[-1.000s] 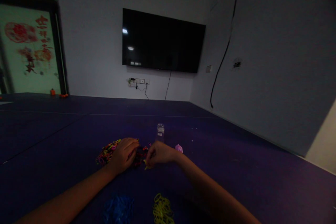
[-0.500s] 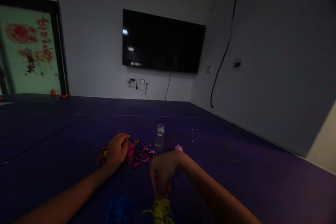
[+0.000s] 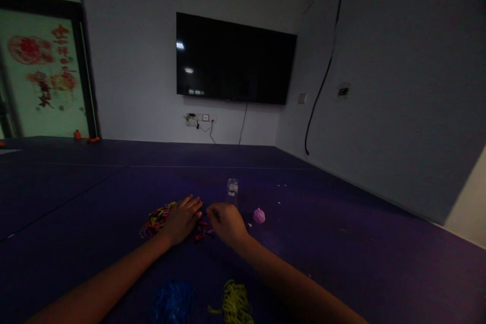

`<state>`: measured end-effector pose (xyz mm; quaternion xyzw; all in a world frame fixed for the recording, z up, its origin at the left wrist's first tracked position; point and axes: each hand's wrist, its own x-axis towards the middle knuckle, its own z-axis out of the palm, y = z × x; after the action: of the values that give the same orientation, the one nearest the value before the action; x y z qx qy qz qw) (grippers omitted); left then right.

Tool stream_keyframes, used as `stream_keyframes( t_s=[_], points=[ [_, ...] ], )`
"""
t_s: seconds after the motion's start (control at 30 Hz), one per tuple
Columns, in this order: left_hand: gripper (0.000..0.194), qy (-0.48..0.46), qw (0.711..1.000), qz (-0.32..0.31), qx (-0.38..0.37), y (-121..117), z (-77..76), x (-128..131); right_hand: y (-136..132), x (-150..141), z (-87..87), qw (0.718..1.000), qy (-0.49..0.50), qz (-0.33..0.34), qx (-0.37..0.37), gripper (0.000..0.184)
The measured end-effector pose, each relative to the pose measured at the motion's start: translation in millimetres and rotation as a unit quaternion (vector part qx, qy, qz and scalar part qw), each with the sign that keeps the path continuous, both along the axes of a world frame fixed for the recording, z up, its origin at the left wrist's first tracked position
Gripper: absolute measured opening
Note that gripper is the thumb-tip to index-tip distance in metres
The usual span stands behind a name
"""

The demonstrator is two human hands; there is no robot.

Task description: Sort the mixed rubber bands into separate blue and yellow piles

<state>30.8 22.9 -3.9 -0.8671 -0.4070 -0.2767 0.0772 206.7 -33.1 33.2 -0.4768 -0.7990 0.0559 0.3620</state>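
My left hand (image 3: 183,220) lies with its fingers stretched out over the right side of a pile of mixed coloured rubber bands (image 3: 155,223). My right hand (image 3: 228,223) is bent over loose bands (image 3: 201,234) beside that pile, its fingers pinched together; anything between them is hidden. Just behind the right hand stands a clear bottle (image 3: 233,190), its lower part covered by the hand. To the right sits a small pink lid-like piece (image 3: 258,215). Nearer to me lie a heap of yellow bands (image 3: 236,304) and a heap of blue ones (image 3: 173,304).
Everything rests on a wide dark purple surface (image 3: 341,243). Tiny white scraps (image 3: 279,203) lie behind the pink piece. A black cable (image 3: 322,86) hangs down the right wall, and a television (image 3: 235,58) is mounted on the far wall. Orange items (image 3: 93,139) stand near the door.
My right hand has moved from the yellow heap forward to the loose bands beside the bottle. My left hand has shifted right and its fingers have straightened. The pink piece shows fully now.
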Motion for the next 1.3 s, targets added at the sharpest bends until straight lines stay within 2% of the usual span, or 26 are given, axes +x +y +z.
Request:
stream_keyframes(
  t_s=[0.07, 0.17, 0.33, 0.43, 0.53, 0.63, 0.8, 1.03, 1.1, 1.2, 1.3],
  points=[
    [0.037, 0.019, 1.000, 0.004, -0.015, 4, -5.1, 0, 2, -2, -16.2, 0.998, -0.016, -0.001, 0.058, 0.019],
    [0.037, 0.021, 0.999, 0.009, -0.022, 9, -10.1, 0, 4, -1, -30.4, 0.997, -0.036, 0.025, 0.071, 0.022],
    [0.040, 0.017, 0.998, 0.029, -0.046, 8, -8.7, 0, 1, 1, -29.8, 0.993, -0.020, 0.100, 0.052, 0.026],
    [0.040, 0.010, 0.998, 0.040, -0.054, 5, -4.5, 1, -7, 1, -19.4, 0.988, -0.041, 0.147, -0.034, 0.006],
    [0.039, 0.007, 0.997, 0.052, -0.063, 2, -0.9, 1, -16, 0, -2.7, 0.957, -0.102, 0.196, -0.187, 0.034],
    [0.036, 0.005, 0.997, 0.064, -0.037, 1, 0.6, 1, -25, 0, 14.8, 0.917, -0.185, 0.206, -0.287, 0.043],
    [0.033, 0.004, 0.996, 0.088, -0.002, 0, 0.6, 0, -32, -2, 27.2, 0.866, -0.307, 0.205, -0.338, 0.045],
    [0.033, 0.004, 0.994, 0.108, 0.001, -3, 3.1, -1, -27, -1, 28.4, 0.808, -0.367, 0.211, -0.410, 0.033],
    [0.035, 0.007, 0.995, 0.104, -0.006, -2, 2.3, -1, -26, 1, 32.2, 0.811, -0.338, 0.216, -0.426, 0.032],
    [0.038, 0.018, 0.997, 0.070, -0.030, 2, -1.0, -1, -27, 4, 36.7, 0.834, -0.286, 0.202, -0.426, 0.035],
    [0.040, 0.034, 0.998, 0.036, -0.047, 6, -4.6, -1, -28, 3, 35.7, 0.843, -0.281, 0.197, -0.414, 0.041]
  ],
)
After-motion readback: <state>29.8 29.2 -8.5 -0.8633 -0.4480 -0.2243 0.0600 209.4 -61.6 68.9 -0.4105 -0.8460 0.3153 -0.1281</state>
